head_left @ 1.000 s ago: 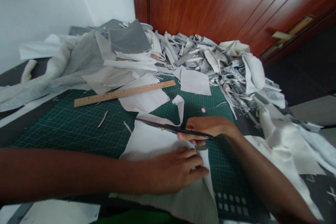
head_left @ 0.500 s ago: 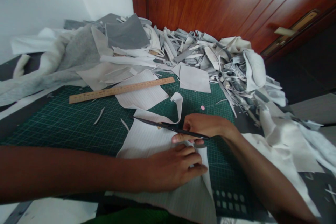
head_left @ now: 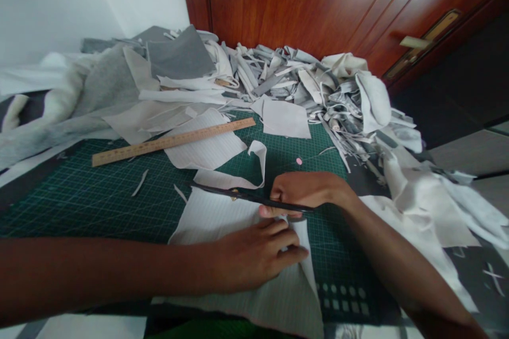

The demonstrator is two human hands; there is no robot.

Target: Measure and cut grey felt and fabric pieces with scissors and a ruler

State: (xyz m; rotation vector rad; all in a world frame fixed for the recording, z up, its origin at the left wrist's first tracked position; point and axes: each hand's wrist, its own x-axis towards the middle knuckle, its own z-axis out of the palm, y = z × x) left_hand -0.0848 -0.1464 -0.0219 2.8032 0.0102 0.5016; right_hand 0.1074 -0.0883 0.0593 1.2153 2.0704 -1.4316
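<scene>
My right hand (head_left: 306,193) holds long black scissors (head_left: 250,197) by the handles, their blades lying across the top of a white ribbed fabric piece (head_left: 214,217). The blades point left, and their tips rest near a curled strip of the same cloth (head_left: 226,180). My left hand (head_left: 254,257) presses on the fabric just below the scissors, its fingers curled near the cloth's right edge. The fabric lies on a green cutting mat (head_left: 95,196). Part of the scissors' handles is hidden by my right hand.
A wooden ruler (head_left: 173,141) lies on the mat beyond the fabric, partly on a ribbed offcut (head_left: 202,151). A heap of grey and white scraps (head_left: 294,82) fills the back, against a wooden door (head_left: 302,0). White cloth (head_left: 429,212) spills off the right.
The whole scene has shifted left and slightly in view, as the head camera moved. My hands remain at the fabric, and the scissors stay in my right hand.
</scene>
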